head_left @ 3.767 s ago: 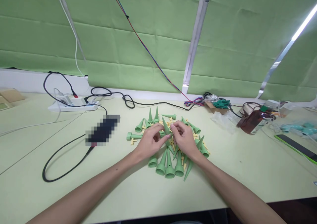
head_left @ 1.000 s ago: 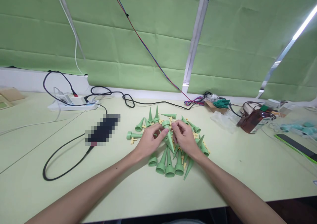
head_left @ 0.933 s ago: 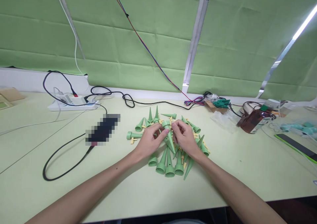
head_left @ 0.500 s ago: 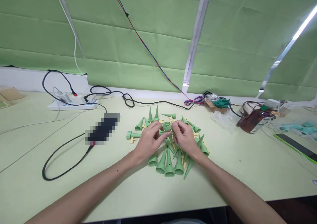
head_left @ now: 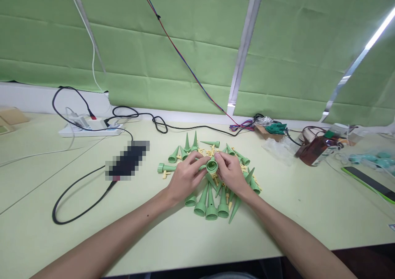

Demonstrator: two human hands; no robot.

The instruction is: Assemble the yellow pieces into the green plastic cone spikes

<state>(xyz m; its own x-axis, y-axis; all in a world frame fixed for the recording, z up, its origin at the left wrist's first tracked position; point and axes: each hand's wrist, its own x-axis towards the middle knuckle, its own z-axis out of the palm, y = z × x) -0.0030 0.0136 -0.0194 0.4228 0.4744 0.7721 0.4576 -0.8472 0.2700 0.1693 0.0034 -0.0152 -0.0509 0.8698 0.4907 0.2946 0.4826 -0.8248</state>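
Between my hands is a green plastic watering spike [head_left: 212, 166], its round threaded opening turned toward me. My left hand [head_left: 189, 173] grips it from the left, thumb and fingers closed on the rim. From the right, my right hand [head_left: 230, 170] pinches its side; whether a small yellow part is in those fingertips I cannot make out. Below and around the hands lie several more green spikes [head_left: 211, 210], cone-shaped with wide open ends. Small yellow valve pieces [head_left: 166, 174] are scattered among them, some hidden under my hands.
A pixelated dark device [head_left: 128, 159] with a black cable lies at left, before a white power strip [head_left: 89, 127]. At right are a brown bottle [head_left: 319, 149], a clear plastic bag [head_left: 279, 151], a box with green material [head_left: 271, 133] and a green-edged phone [head_left: 370, 183].
The spike between my hands has tipped, so its open end now faces me rather than upward, and it sits slightly lower. Both hands stay nearly in place.
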